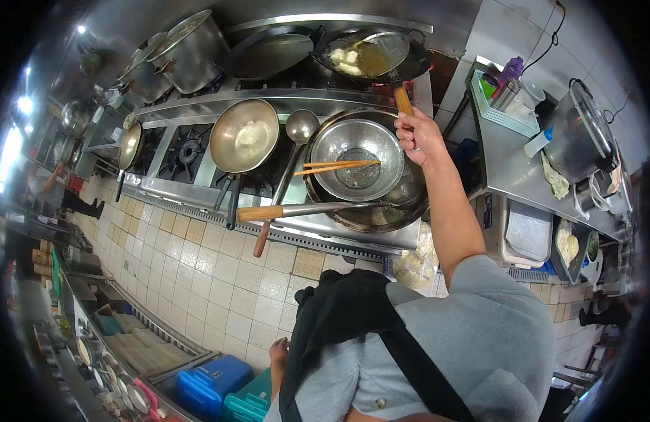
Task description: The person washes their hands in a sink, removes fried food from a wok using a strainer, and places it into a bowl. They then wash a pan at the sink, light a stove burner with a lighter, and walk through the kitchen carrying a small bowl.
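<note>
My right hand is closed round the wooden handle of a mesh strainer. The strainer's head rests in a wok of oil at the back of the stove, beside pale pieces of food. Below it, a perforated metal bowl sits over a large dark wok, with wooden chopsticks lying across it. My left hand hangs low by my side, its fingers curled; whether it holds anything is too small to tell.
A metal pan, a ladle and a wooden-handled tool lie on the stove. Large pots stand at the back left. A steel counter holds a basket and a bottle. People's legs show at both sides.
</note>
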`<control>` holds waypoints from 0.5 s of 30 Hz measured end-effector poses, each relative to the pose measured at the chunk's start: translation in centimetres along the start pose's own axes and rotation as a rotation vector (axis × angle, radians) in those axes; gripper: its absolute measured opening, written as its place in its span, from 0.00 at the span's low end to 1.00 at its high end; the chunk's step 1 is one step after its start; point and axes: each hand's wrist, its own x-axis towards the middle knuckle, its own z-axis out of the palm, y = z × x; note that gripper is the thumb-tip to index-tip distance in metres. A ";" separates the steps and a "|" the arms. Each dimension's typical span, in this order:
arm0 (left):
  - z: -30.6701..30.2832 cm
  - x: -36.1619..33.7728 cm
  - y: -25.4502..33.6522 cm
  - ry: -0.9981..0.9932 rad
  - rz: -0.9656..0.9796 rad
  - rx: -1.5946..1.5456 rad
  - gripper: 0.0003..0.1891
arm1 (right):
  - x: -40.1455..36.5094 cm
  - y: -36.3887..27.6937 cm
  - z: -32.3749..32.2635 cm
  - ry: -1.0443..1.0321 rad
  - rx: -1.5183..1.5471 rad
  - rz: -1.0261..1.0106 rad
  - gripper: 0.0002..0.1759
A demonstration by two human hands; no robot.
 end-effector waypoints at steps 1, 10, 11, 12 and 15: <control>0.1 0.0 -0.3 0.005 -0.001 -0.003 0.23 | 0.1 0.1 0.2 -0.018 0.032 0.005 0.13; 0.6 0.9 -3.9 0.068 0.010 -0.047 0.22 | -0.9 0.1 1.5 -0.097 -0.046 -0.053 0.19; 0.4 1.1 -4.2 0.073 0.150 0.184 0.22 | -1.2 0.0 1.8 -0.097 -0.046 -0.052 0.19; 0.2 1.3 -4.6 0.077 0.291 0.416 0.23 | -1.4 -0.1 2.0 -0.085 -0.123 -0.068 0.21; -0.1 2.8 -6.7 0.096 0.604 0.774 0.23 | -2.4 -0.2 2.8 -0.057 -0.265 -0.114 0.26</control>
